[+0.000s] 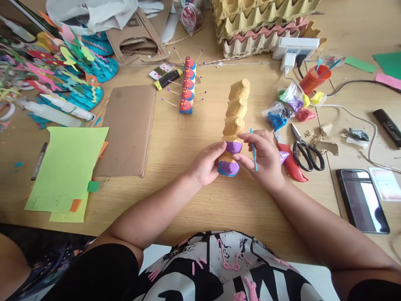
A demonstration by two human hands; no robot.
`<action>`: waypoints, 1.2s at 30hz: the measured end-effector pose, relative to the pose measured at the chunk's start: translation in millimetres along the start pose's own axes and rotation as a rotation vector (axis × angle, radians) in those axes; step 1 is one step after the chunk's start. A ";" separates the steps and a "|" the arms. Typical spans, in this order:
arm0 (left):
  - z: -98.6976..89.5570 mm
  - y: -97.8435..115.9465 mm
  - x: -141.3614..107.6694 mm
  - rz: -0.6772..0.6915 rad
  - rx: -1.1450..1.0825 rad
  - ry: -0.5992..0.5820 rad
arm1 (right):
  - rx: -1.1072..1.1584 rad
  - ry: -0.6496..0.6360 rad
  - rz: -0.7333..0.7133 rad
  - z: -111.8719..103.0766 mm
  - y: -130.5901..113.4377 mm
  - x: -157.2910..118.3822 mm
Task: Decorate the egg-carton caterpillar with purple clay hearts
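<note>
Between my hands is an egg-carton strip [235,106], a row of yellow-tan bumps. Purple clay [230,168] covers the two bumps nearest me, and a blue band edges the nearest one. My left hand [207,162] grips the strip's left side, thumb beside the upper purple patch. In my right hand [265,158] a thin blue modeling tool [253,149] is held among the fingers, while thumb and index fingertips touch the strip's right side. Farther off stands a finished-looking caterpillar [187,85] in red and blue, with face marks and purple-tipped sticks.
Clay packets [294,98], black-handled scissors [308,152] and a red cutter [291,163] lie to the right, near a phone [363,200]. Cardboard [125,129] and green paper [65,167] lie left. Egg trays [260,25] and a power strip [296,47] sit at the back.
</note>
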State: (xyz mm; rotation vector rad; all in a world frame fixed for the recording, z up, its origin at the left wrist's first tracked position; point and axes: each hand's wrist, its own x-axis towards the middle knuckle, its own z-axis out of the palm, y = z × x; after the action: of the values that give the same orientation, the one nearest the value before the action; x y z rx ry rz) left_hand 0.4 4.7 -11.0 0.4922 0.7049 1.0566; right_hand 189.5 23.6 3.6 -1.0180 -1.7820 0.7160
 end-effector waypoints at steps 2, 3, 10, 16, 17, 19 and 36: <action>2.3 0.8 -1.5 -0.008 0.015 0.000 | -0.011 -0.013 -0.004 1.3 -0.2 0.2; 3.3 1.0 -2.2 -0.011 0.024 0.004 | -0.012 -0.011 -0.003 1.8 -0.7 0.1; 4.1 -0.7 -4.4 -0.009 0.036 0.004 | 0.073 0.017 0.007 2.2 -2.1 -1.3; 4.1 -1.8 -4.3 -0.026 0.011 -0.008 | 0.031 0.026 -0.030 0.9 0.9 -1.8; 4.3 -1.6 -4.5 -0.024 0.016 -0.013 | 0.026 0.022 -0.042 0.2 0.6 -1.7; 4.7 -1.2 -5.1 -0.018 0.030 -0.021 | 0.026 0.004 -0.057 -1.5 -0.4 -1.3; 3.1 -0.8 -6.2 -0.023 0.025 -0.040 | 0.155 -0.028 -0.150 -1.3 12.2 4.1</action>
State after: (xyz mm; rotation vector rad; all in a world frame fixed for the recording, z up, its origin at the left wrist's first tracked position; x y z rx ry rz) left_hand 1.2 -1.4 -7.7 0.5244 0.6875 1.0145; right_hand 193.8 33.1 -4.0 -0.7662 -1.7762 0.7641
